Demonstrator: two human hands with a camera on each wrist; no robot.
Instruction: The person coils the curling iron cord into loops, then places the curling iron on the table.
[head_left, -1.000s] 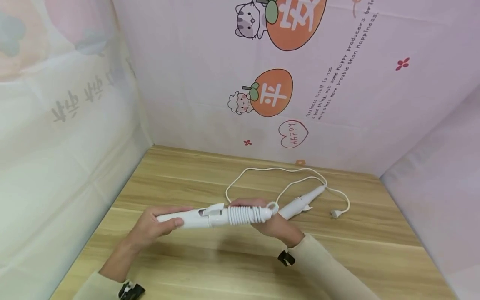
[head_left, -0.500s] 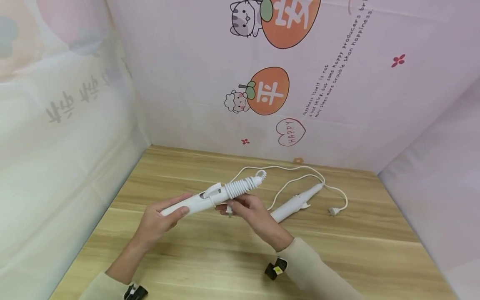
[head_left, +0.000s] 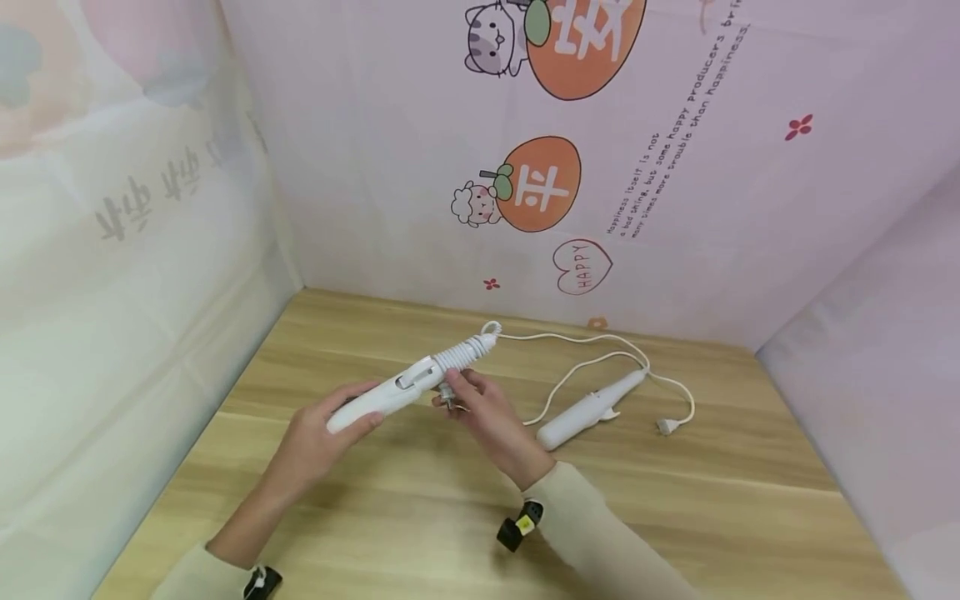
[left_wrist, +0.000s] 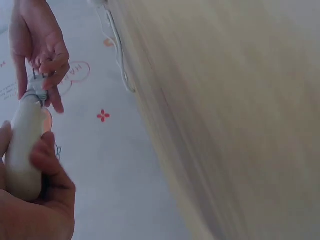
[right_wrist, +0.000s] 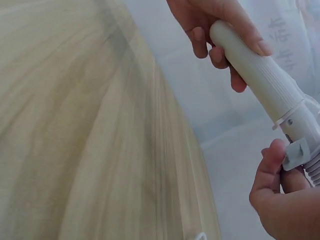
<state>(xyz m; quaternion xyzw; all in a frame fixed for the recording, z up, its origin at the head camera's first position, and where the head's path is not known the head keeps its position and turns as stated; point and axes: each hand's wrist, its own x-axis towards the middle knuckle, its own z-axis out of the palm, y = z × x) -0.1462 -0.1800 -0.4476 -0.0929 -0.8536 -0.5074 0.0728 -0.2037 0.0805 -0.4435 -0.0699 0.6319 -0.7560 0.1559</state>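
Note:
A white curling iron (head_left: 378,398) is held up over the table, tilted with its corded end up to the right. My left hand (head_left: 315,437) grips its thick smooth end, thumb along the top. The white cord (head_left: 459,353) is wound in tight turns round the other end, with a small loop at the tip. Beneath the turns my right hand (head_left: 491,421) pinches the cord's plug (right_wrist: 297,154) between thumb and fingers, prongs pointing away from the iron. In the left wrist view, the right hand's fingers (left_wrist: 54,67) surround the plug.
A second white curling iron (head_left: 588,412) lies on the wooden table (head_left: 675,517) to the right. Its loose cord (head_left: 562,379) loops behind it, and its plug (head_left: 667,426) rests at the far right. Printed cloth walls (head_left: 390,208) enclose the table's back and sides.
The corded end of the held curling iron has swung up and leftward, away from me. My right hand came from behind it to the near side and now pinches the plug.

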